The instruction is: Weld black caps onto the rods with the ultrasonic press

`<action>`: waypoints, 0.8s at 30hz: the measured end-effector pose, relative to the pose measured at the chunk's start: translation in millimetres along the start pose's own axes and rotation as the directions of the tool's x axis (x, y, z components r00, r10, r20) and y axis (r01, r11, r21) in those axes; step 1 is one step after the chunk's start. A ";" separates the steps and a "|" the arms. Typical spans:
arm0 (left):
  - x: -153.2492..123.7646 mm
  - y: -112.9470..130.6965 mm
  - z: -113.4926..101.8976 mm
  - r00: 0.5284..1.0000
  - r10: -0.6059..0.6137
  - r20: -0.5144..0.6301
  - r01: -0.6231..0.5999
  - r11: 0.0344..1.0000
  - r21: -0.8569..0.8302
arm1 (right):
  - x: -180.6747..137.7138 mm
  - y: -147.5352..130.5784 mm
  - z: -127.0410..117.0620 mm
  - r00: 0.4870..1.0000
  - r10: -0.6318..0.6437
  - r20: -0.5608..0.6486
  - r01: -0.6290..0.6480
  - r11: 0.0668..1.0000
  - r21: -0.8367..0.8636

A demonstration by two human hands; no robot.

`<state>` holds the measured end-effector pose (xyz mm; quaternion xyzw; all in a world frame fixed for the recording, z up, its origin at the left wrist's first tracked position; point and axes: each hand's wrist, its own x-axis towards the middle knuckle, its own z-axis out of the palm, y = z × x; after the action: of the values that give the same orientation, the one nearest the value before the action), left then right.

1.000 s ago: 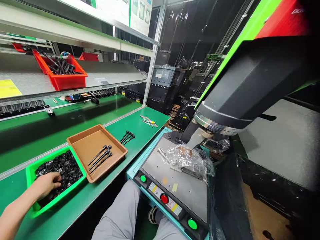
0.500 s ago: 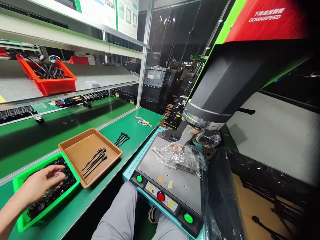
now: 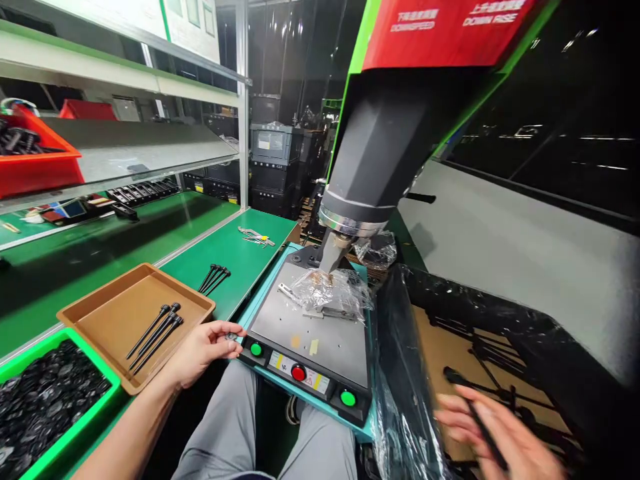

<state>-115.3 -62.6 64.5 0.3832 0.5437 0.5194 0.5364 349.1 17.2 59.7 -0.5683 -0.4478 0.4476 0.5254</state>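
My left hand is by the front left corner of the press base, thumb and fingers pinching a small dark flat piece. It resembles the loose black pieces heaped in the green bin. Over the open box at the right, my right hand, slightly blurred, grips a black rod with a knobbed head. More black rods lie on cardboard in that box. Three similar rods rest in the brown tray, and several others lie on the green table.
The press points down at a fixture wrapped in clear plastic. Along its front sit green buttons and a red one. Pliers lie on the table. An orange bin stands on the shelf. Black plastic lines the box.
My left hand has left the green bin and moved right to the press base, holding a small piece. My right hand has come into view with a black rod. The view has turned right.
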 end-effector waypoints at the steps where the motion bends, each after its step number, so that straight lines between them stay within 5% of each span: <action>1: 4.0 -1.9 9.9 1.000 0.013 0.012 -0.013 1.000 -0.016 | -9.7 3.3 17.5 0.995 0.051 0.086 -0.056 0.996 0.065; 7: 18.7 -15.6 55.9 0.991 0.067 0.120 -0.059 0.996 -0.065 | -63.6 31.6 135.1 0.877 0.031 0.479 -0.114 0.983 0.145; 11: 18.0 -26.9 75.5 0.983 0.106 0.150 -0.072 0.974 -0.214 | -85.8 47.5 182.2 0.773 -0.012 0.634 -0.121 0.979 0.166; 19: 8.8 -36.3 83.8 0.960 0.036 0.277 0.068 0.931 -0.358 | -96.2 48.3 203.1 0.738 -0.029 0.674 -0.149 0.967 0.205; 24: 9.4 -44.7 81.4 0.947 0.008 0.322 0.113 0.928 -0.354 | -98.9 41.1 201.4 0.720 0.027 0.693 -0.298 0.915 0.273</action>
<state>-30.3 -48.4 28.5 0.3398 0.3532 0.5288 0.6930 133.8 -42.1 13.0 -0.2962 -0.4636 0.7434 0.3804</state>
